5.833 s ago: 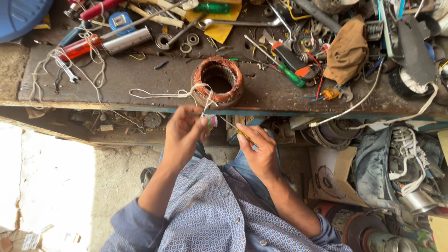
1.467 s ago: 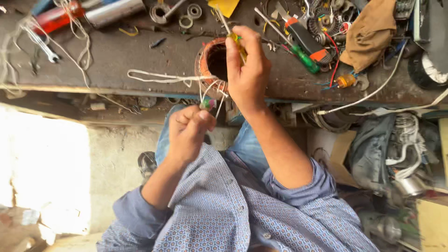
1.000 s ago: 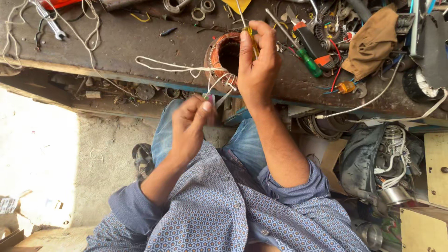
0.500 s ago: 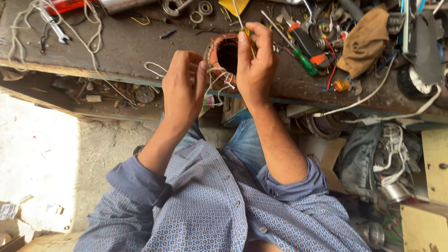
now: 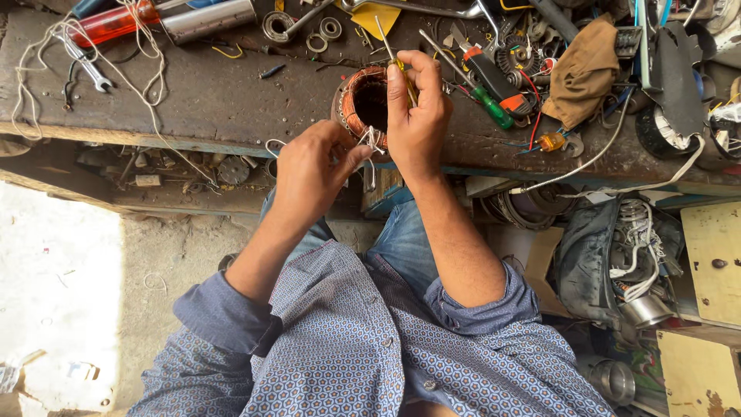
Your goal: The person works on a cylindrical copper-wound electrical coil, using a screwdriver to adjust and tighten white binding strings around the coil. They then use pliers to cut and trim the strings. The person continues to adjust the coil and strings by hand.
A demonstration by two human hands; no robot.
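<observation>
Cluttered workbench (image 5: pixel 216 93), seemingly dusty concrete floor (image 5: pixel 69 309).

- Stator (image 5: pixel 361 104) on the bench (image 5: pixel 224 93), at its near edge.
- Left hand (image 5: pixel 312 174) before it; right hand (image 5: pixel 417 116) just right.
- Screwdriver (image 5: pixel 482 81), cloth (image 5: pixel 583 73) further right.
- Wrench (image 5: pixel 85 66) far left.

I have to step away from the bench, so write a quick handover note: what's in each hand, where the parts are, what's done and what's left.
Left hand: pinching white string at the near rim of the copper-wound motor coil.
Right hand: grip on a thin yellow-handled tool, resting over the coil.
Coil sits near the front edge of the workbench; a loose string lies to the left.
Done: string reaches the coil's rim. How much lacing remains can't be seen.
</observation>
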